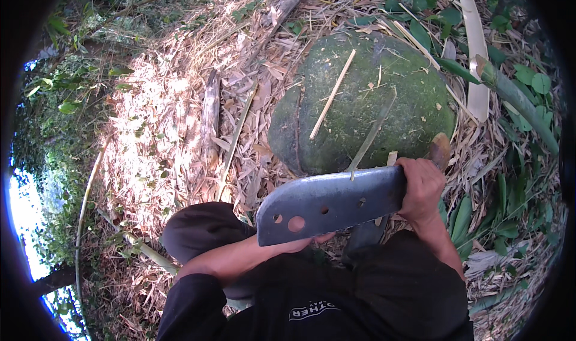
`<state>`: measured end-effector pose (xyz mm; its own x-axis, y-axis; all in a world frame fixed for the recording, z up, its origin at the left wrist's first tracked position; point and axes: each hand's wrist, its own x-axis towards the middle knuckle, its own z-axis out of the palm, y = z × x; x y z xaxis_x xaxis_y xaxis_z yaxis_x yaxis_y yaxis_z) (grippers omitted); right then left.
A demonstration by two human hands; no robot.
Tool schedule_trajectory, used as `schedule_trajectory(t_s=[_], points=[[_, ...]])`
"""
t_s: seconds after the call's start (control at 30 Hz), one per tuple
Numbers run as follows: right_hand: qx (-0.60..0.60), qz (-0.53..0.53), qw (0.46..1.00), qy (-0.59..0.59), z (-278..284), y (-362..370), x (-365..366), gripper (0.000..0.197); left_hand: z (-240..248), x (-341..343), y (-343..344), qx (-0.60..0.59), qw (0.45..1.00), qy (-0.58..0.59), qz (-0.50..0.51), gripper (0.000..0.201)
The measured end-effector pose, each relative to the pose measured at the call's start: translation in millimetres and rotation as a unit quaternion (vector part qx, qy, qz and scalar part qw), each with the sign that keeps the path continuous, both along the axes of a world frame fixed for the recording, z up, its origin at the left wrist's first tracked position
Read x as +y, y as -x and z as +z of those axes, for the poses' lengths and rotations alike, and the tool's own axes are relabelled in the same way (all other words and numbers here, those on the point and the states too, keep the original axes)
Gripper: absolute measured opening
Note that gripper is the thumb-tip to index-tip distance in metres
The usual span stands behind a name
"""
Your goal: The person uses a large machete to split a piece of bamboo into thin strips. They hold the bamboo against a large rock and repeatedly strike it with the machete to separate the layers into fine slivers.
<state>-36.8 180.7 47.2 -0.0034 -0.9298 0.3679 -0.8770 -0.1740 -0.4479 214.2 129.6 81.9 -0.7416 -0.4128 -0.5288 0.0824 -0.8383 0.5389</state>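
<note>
Down over the dry-leaf ground, right hand (423, 188) has its fingers clamped round the handle end of a broad grey steel cleaver blade with holes in it (327, 204), held flat above the lap. Left hand (252, 257) sits under the blade, fingers mostly hidden so can't tell their state. Looks heavy, stiff and sharp-edged, so the handle's the safe grip. Thin green bamboo sliver (371, 137) pokes up toward a mossy round green boulder (366, 101)
</note>
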Motion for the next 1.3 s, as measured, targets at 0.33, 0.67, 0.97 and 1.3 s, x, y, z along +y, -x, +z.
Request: schedule_trajectory(t_s=[0.33, 0.67, 0.97, 1.3], points=[[-0.107, -0.379, 0.913, -0.104, -6.1, 86.5, 18.7, 0.019, 9.3, 14.0, 0.9, -0.011, 0.990, -0.144, 0.000, 0.032], [-0.074, 0.107, 0.990, -0.051, -4.5, -25.0, -1.0, 0.041, -18.2, 6.7, -16.4, 0.029, 0.982, -0.180, 0.044, 0.048], [-0.115, 0.089, 0.983, -0.108, -9.8, -20.3, 3.7, 0.032, -16.1, 10.9, -3.3, -0.062, 0.989, -0.129, -0.022, 0.037], [-0.083, -0.006, 0.983, -0.165, -2.7, 3.1, 1.0, 0.039, 2.2, 1.6, 14.1, -0.078, 0.990, -0.118, 0.004, 0.027]])
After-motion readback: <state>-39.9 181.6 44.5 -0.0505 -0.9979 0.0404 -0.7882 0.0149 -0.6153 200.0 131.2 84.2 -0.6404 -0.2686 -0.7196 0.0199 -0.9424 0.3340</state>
